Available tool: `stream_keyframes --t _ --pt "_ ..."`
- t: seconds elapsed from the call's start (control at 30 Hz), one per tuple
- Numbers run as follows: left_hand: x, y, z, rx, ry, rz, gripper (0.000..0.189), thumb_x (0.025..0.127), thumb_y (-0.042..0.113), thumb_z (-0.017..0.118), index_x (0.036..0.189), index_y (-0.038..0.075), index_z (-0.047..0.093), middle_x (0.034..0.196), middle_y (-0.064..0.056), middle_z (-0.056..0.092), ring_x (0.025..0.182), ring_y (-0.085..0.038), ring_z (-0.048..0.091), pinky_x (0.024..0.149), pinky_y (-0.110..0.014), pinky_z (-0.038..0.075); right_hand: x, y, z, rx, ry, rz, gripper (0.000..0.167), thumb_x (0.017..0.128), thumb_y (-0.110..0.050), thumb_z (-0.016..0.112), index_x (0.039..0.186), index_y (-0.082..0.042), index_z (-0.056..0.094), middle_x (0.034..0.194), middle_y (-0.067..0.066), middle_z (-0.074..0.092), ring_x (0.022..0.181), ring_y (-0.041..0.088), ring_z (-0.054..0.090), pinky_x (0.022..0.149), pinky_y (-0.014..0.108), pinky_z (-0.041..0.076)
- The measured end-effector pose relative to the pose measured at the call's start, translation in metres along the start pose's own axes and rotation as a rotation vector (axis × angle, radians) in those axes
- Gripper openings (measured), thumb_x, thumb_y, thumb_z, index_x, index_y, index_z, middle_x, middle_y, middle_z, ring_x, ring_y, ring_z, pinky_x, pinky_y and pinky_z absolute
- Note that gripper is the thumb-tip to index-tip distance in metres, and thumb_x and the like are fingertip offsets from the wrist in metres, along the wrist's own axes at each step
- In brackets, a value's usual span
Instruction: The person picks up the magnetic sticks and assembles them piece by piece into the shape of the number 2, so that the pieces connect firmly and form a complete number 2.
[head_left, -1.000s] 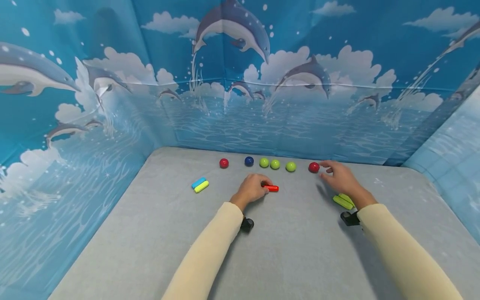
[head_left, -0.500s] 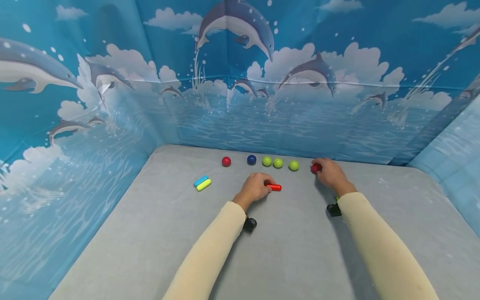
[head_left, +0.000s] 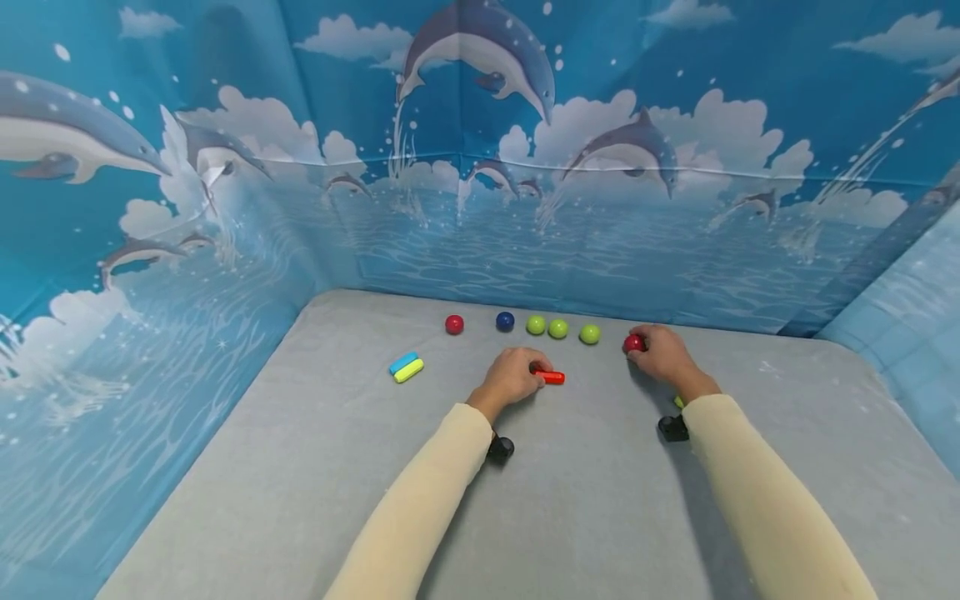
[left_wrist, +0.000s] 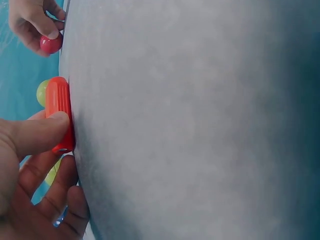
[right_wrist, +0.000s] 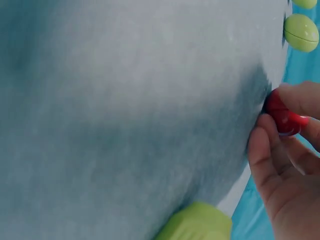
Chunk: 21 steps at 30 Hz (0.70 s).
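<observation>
My left hand [head_left: 512, 375] pinches a red ridged plastic stick [left_wrist: 59, 107] between thumb and fingers, low over the grey tabletop. In the left wrist view the thumb lies across its near end. Farther right, my right hand [head_left: 666, 357] grips a glossy red ball [head_left: 633, 343] with thumb and fingertips. The right wrist view shows that red ball [right_wrist: 285, 112] with a seam line, right at the table surface. To its left stand several green balls [head_left: 589, 334], a blue ball [head_left: 505, 321] and another red ball [head_left: 453, 324], in a row.
A blue stick [head_left: 402, 362] and a yellow stick [head_left: 408, 372] lie side by side at left. A yellow-green block [right_wrist: 197, 224] sits beneath my right wrist, mostly hidden in the head view. Dolphin-printed cloth [head_left: 465, 225] walls the back and sides of the grey table [head_left: 585, 500].
My right hand has moved left onto the red ball, now gripped and slightly nearer me. My left hand keeps its pinch on the red stick. The head view has shifted slightly.
</observation>
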<state>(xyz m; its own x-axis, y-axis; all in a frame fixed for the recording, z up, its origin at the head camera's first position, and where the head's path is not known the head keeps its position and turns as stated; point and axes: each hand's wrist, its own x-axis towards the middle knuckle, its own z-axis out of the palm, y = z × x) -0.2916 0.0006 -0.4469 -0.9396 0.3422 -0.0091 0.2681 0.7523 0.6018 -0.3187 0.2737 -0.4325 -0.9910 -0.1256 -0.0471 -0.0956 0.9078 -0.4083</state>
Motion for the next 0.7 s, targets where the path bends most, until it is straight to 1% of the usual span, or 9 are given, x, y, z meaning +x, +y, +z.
stream_keyframes --t 0.1,0.2,0.3,0.4,0.53,0.6,0.7 --pt "0.000 0.000 -0.001 -0.012 0.002 -0.005 0.022 0.090 0.008 0.069 0.108 0.019 0.076 0.113 0.001 0.072 0.106 -0.016 0.061 0.096 -0.031 0.051 -0.001 0.001 -0.001 0.027 -0.021 0.017 0.050 0.096 -0.012 0.058 0.139 0.010 0.047 0.141 0.037 0.043 0.129 0.052 0.042 0.102 0.062 0.043" --pt "0.000 0.001 -0.001 -0.019 0.006 -0.008 0.022 0.090 0.008 0.069 0.108 0.018 0.076 0.113 0.001 0.072 0.106 -0.016 0.060 0.096 -0.033 0.051 -0.002 0.002 -0.002 0.034 -0.023 0.023 0.050 0.095 -0.010 0.058 0.139 0.010 0.047 0.140 0.037 0.045 0.128 0.051 0.044 0.102 0.061 0.044" --pt "0.000 0.001 0.000 -0.029 0.004 -0.006 0.020 0.090 0.009 0.069 0.106 0.019 0.076 0.112 0.001 0.072 0.105 -0.016 0.060 0.096 -0.032 0.051 -0.005 0.004 -0.002 0.022 -0.015 0.011 0.049 0.094 -0.008 0.058 0.138 0.011 0.047 0.137 0.037 0.048 0.124 0.051 0.048 0.100 0.060 0.046" --pt "-0.001 0.002 0.002 -0.033 -0.001 -0.012 0.019 0.089 0.009 0.070 0.104 0.020 0.077 0.111 0.001 0.072 0.104 -0.016 0.060 0.096 -0.032 0.050 -0.011 0.003 -0.003 -0.008 -0.006 -0.036 0.048 0.093 -0.008 0.060 0.136 0.011 0.049 0.132 0.036 0.053 0.118 0.048 0.053 0.096 0.058 0.048" --pt "-0.002 0.001 0.003 -0.032 0.005 -0.009 0.019 0.089 0.009 0.070 0.104 0.020 0.077 0.112 0.001 0.072 0.106 -0.017 0.061 0.097 -0.033 0.050 -0.020 -0.007 -0.006 -0.029 -0.009 -0.121 0.046 0.092 -0.010 0.065 0.135 0.005 0.054 0.124 0.031 0.060 0.109 0.042 0.060 0.087 0.052 0.052" --pt "-0.001 0.000 0.002 -0.027 0.011 -0.001 0.019 0.089 0.009 0.070 0.104 0.019 0.077 0.112 0.001 0.072 0.106 -0.017 0.061 0.096 -0.032 0.050 -0.024 -0.015 -0.007 -0.002 -0.016 -0.146 0.045 0.092 -0.013 0.067 0.133 0.002 0.057 0.122 0.028 0.063 0.105 0.039 0.063 0.083 0.048 0.054" --pt "-0.001 0.000 0.002 -0.020 0.011 0.011 0.019 0.089 0.010 0.070 0.104 0.019 0.076 0.112 0.001 0.072 0.106 -0.016 0.062 0.096 -0.032 0.050 -0.029 -0.028 -0.007 0.066 -0.026 -0.145 0.043 0.091 -0.016 0.069 0.130 0.000 0.061 0.120 0.025 0.065 0.103 0.036 0.065 0.079 0.043 0.055"
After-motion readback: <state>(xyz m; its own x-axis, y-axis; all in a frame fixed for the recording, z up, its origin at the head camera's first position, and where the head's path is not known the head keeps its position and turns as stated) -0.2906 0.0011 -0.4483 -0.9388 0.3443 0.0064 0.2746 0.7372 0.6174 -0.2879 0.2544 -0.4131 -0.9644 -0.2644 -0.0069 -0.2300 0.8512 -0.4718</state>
